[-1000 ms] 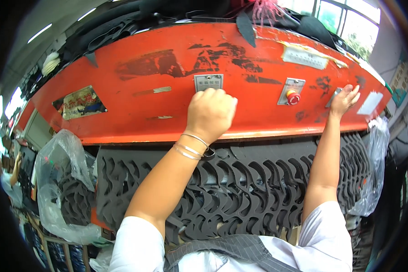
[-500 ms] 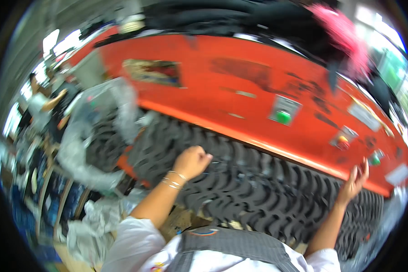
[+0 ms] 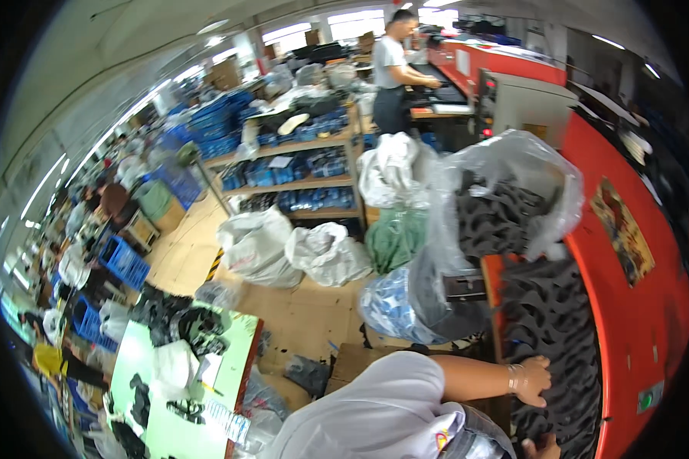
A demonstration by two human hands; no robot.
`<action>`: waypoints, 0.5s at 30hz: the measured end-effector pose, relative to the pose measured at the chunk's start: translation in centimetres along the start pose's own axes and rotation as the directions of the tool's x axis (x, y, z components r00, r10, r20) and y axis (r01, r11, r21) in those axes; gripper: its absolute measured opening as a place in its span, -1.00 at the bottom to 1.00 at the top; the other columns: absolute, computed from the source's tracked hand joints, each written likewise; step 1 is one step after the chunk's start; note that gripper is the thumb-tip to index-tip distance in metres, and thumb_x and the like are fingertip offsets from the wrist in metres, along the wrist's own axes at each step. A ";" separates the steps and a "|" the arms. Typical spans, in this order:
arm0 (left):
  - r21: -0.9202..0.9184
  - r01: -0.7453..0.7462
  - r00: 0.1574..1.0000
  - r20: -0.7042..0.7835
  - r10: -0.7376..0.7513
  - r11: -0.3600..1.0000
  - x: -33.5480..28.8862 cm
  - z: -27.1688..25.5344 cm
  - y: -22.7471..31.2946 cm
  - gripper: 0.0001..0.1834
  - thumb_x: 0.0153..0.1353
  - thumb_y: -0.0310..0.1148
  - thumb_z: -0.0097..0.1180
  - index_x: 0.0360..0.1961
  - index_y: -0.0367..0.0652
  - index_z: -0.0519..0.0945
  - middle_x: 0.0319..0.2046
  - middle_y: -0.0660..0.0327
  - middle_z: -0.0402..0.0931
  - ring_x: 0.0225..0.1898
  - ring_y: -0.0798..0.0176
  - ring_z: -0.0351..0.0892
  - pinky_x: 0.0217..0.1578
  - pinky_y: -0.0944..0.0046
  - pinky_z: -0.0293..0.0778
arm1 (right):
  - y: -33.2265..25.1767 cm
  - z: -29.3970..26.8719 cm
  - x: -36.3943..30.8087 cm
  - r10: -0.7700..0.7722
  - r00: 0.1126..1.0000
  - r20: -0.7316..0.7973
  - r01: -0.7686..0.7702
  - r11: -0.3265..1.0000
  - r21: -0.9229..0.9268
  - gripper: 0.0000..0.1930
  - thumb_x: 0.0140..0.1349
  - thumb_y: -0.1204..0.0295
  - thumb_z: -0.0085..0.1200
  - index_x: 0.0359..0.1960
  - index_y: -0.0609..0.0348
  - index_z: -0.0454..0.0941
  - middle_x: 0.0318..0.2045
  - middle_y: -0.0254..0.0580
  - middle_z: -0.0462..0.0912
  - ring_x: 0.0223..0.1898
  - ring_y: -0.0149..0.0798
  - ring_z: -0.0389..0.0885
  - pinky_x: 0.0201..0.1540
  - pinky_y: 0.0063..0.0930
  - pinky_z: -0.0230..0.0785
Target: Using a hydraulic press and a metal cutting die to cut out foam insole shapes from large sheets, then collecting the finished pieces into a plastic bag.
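Dark grey curved foam pieces [image 3: 555, 306] lie in dense rows on the red machine's bed at my right. My left hand [image 3: 532, 380], bracelets at its wrist, rests over these pieces with fingers loosely bent and thumb apart; nothing shows in its grasp. Only part of my right hand [image 3: 543, 447] enters at the lower edge, close to the foam, its visible fingers apart. Beyond the bed's far end, a clear plastic bag [image 3: 563, 180] gapes around more of the same grey pieces.
The red machine panel [image 3: 628, 336] walls off the right side. White sacks [image 3: 260, 249] and a green sack [image 3: 396, 239] stand on the floor ahead. A pale green table [image 3: 142, 344] with black scraps is at left. Behind are loaded shelves [image 3: 298, 183] and a co-worker [image 3: 390, 69].
My view has swung left, bringing the room, shelves and green table in. My left hand has gone from a loose fist above the foam to resting over it.
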State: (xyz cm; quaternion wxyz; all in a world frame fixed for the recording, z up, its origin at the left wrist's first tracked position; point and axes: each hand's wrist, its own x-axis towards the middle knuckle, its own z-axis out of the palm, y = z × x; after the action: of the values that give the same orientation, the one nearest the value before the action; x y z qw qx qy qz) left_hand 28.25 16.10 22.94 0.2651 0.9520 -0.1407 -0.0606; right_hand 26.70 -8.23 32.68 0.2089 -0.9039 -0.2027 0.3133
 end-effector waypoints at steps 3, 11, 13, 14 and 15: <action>0.053 0.066 0.986 0.147 -0.073 0.996 0.6 -1.1 0.5 -0.39 0.03 0.20 -0.02 -0.26 -0.15 0.69 -0.13 0.12 0.59 0.12 -0.10 0.29 0.18 0.00 0.08 | -4.1 0.2 -0.4 0.180 0.984 -0.010 -0.180 0.970 -0.165 -0.15 0.05 -0.08 0.25 0.18 0.37 0.32 -0.07 0.36 0.55 0.01 0.23 0.54 0.06 -0.14 0.38; 0.157 0.133 0.957 0.238 -0.168 0.979 -1.8 -4.1 -0.7 -0.31 0.06 0.18 -0.11 -0.19 -0.26 0.70 -0.09 -0.04 0.60 0.27 -0.12 0.22 0.27 0.01 -0.01 | 5.8 10.4 1.8 -0.096 0.971 -0.221 0.009 0.931 -0.364 -0.06 -0.07 -0.35 0.12 -0.04 0.44 0.51 -0.20 0.38 0.60 -0.07 0.26 0.56 0.01 -0.07 0.41; 0.105 0.067 0.978 0.191 -0.086 0.992 -0.2 -3.0 1.3 -0.34 0.03 0.18 -0.06 -0.29 -0.25 0.72 -0.19 -0.03 0.63 0.15 -0.11 0.33 0.17 0.07 0.09 | 4.5 9.3 0.3 0.205 0.949 -0.239 -0.294 0.848 -0.442 -0.11 -0.02 -0.33 0.09 -0.04 0.39 0.51 -0.15 0.29 0.61 -0.07 0.19 0.59 -0.02 -0.09 0.42; 0.064 0.002 0.981 0.192 -0.014 0.998 0.7 -3.0 2.8 -0.36 0.01 0.17 -0.04 -0.34 -0.25 0.73 -0.23 -0.03 0.63 0.09 -0.10 0.37 0.13 0.08 0.14 | 8.4 10.9 -0.2 0.092 0.887 -0.452 -0.308 0.848 -0.431 -0.28 -0.03 -0.08 0.18 -0.05 0.40 0.50 -0.14 0.26 0.59 -0.09 0.16 0.58 -0.05 -0.15 0.43; 0.067 0.001 0.992 0.125 -0.010 0.998 0.8 -2.6 3.5 -0.37 0.00 0.17 -0.02 -0.37 -0.25 0.73 -0.27 -0.04 0.63 0.04 -0.10 0.39 0.12 0.08 0.17 | 12.2 13.3 -0.4 -0.050 0.781 -0.623 -0.300 0.844 -0.444 -0.42 -0.03 0.17 0.26 -0.07 0.41 0.50 -0.13 0.23 0.56 -0.11 0.14 0.57 -0.07 -0.21 0.43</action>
State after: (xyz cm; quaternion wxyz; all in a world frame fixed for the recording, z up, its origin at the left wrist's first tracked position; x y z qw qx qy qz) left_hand 28.68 14.25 26.98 0.2238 0.9549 -0.1564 -0.1162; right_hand 20.66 -15.23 17.20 -0.0117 -0.9891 -0.1378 -0.0499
